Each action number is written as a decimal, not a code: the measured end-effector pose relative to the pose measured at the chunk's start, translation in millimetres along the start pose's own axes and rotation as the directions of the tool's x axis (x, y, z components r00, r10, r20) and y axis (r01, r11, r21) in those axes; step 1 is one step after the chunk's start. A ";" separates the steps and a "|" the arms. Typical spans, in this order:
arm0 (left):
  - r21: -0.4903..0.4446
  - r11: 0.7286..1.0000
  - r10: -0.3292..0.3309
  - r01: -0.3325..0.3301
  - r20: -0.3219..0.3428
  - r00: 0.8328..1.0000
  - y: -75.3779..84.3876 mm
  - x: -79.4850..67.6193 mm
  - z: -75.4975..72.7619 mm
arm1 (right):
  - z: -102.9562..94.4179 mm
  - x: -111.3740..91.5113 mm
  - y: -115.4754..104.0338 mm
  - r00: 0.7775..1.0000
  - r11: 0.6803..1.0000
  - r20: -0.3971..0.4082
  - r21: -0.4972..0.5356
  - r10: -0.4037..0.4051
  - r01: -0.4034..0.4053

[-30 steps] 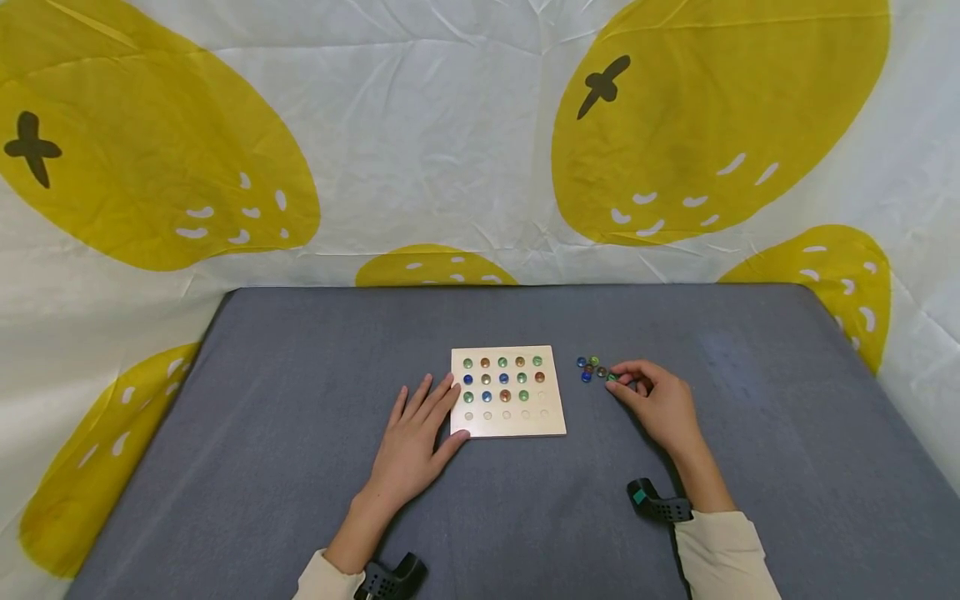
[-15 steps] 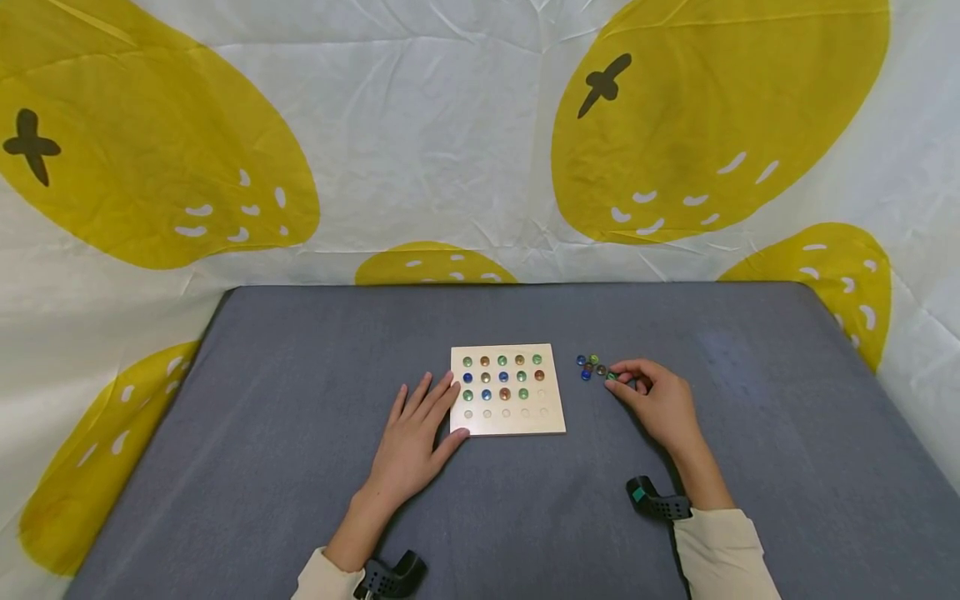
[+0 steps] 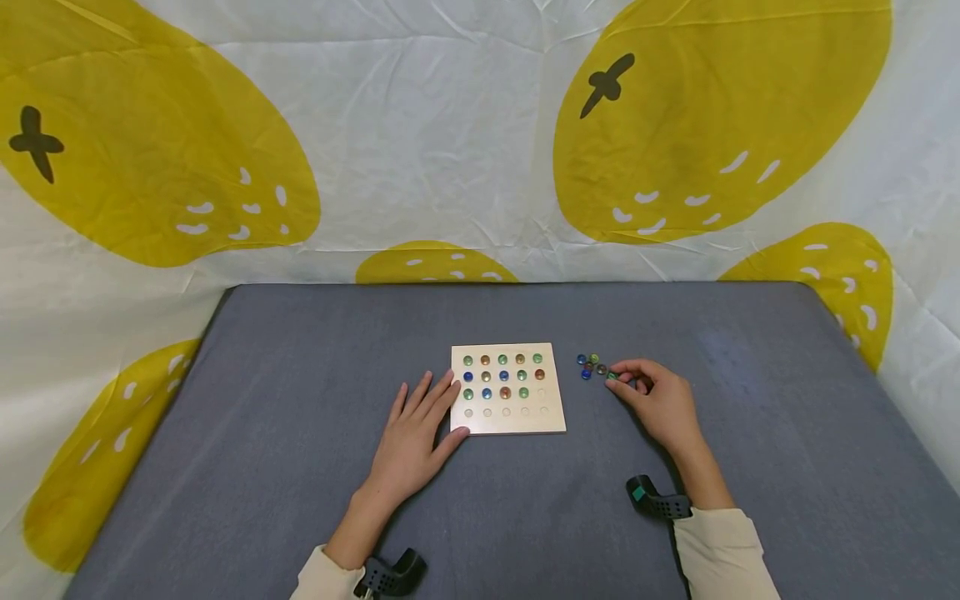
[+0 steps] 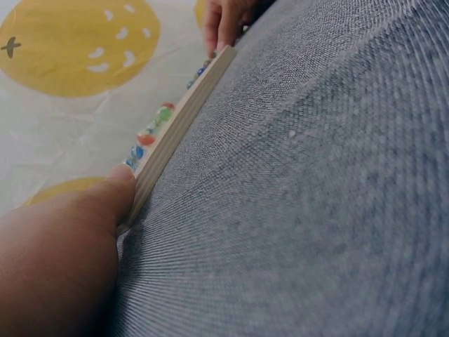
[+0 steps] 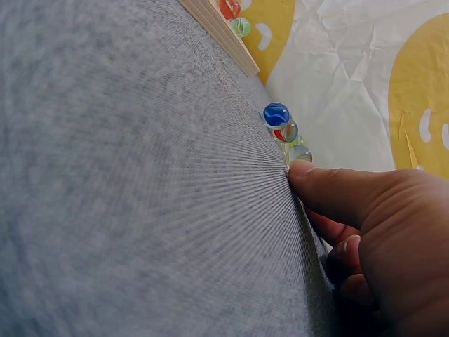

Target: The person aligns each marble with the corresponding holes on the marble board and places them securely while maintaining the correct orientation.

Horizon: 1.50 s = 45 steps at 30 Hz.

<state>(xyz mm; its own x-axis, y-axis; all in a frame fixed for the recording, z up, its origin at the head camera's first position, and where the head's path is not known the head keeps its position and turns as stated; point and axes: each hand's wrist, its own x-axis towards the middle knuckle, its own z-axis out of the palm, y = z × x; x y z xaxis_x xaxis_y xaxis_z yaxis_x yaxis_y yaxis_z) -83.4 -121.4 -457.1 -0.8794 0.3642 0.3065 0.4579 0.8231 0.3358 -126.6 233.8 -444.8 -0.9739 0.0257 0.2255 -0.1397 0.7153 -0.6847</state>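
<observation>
A pale wooden board (image 3: 555, 421) lies on the table, with glass marbles in its three far rows and bare hollows along its near row. My left hand (image 3: 407, 450) rests at the board's left side, fingers spread, fingertips over its edge and thumb at the near-left corner. To the right of the board my right hand (image 3: 663, 408) pinches a green marble (image 3: 612, 376) between thumb and index finger. That marble is mostly hidden by the thumb in the right wrist view. Right beside the fingertips sit several loose marbles, among them a blue marble (image 5: 276, 114).
Grey cloth covers the table (image 3: 300, 375). Behind it hangs a white curtain (image 3: 435, 125) printed with large yellow shapes. Each wrist wears a black camera mount, one at the left wrist (image 3: 393, 575) and one at the right wrist (image 3: 658, 500).
</observation>
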 end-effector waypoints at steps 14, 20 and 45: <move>0.004 1.000 -0.002 0.002 0.012 1.000 1.6 0.4 -0.6 | -2.9 -2.5 -2.7 1.000 1.000 0.014 0.008 0.002 -0.003; 0.002 1.000 0.003 -0.003 0.008 1.000 1.9 1.0 -0.2 | -3.6 -3.3 -2.1 1.000 1.000 0.010 0.008 0.017 -0.017; -0.007 1.000 -0.004 0.004 0.000 1.000 1.5 0.7 -0.5 | -6.8 -0.7 -13.0 1.000 1.000 -0.018 0.014 -0.008 0.008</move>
<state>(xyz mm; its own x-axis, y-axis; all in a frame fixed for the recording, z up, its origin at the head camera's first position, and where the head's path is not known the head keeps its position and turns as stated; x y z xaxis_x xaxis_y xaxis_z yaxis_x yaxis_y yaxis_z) -83.3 -120.1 -456.0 -0.8814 0.3603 0.3053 0.4548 0.8219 0.3430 -122.8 229.3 -431.4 -0.9693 0.0328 0.2438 -0.1503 0.7058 -0.6923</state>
